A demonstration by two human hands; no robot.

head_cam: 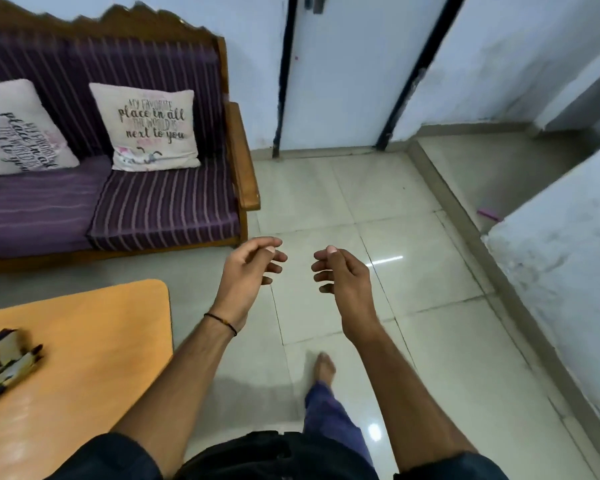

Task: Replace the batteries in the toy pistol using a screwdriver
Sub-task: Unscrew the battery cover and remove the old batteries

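Both hands held out over the tiled floor right of the orange table [94,341], left hand [248,268] and right hand [343,275] loosely curled, nothing gripped, blurry toy pistol [9,358] left lying on the table

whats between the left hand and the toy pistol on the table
In the head view, only bare orange tabletop and a strip of tiled floor lie between the empty left hand and the blurred toy pistol.

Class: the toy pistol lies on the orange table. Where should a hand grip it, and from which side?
Judging from a blurred view, the white and dark toy pistol lies flat near the orange table's left edge. Grip its central body from above with the left hand, which is nearer and empty.
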